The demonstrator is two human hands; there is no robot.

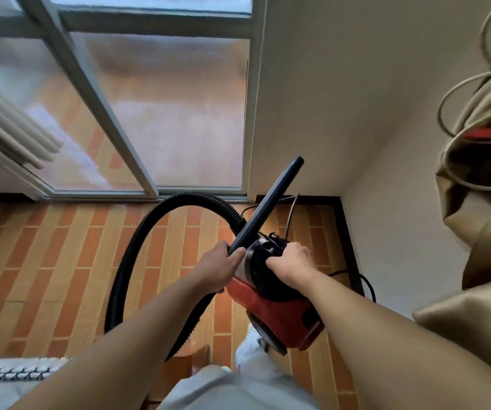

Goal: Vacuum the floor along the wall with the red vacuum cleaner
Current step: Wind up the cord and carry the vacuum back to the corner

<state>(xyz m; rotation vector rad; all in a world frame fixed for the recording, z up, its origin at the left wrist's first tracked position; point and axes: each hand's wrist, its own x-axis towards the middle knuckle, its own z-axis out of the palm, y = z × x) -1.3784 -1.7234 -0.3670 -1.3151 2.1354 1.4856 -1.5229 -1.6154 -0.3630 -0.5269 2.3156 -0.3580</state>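
Observation:
The red vacuum cleaner (279,309) is lifted off the floor in front of me, its black top end up. My right hand (290,261) grips the black handle at its top. My left hand (220,267) holds the lower end of the black nozzle tube (267,202), which points up and away towards the wall corner. The black ribbed hose (137,241) loops from the nozzle out to the left and back down under my left arm. A thin black power cord (365,284) trails along the floor by the right wall.
Brick-pattern floor tiles (60,261) run to a dark skirting (347,232) along the cream wall (341,113). A frosted sliding glass door (164,113) stands ahead. A tan curtain (480,232) with cords hangs at the right. A white patterned fabric (10,371) lies lower left.

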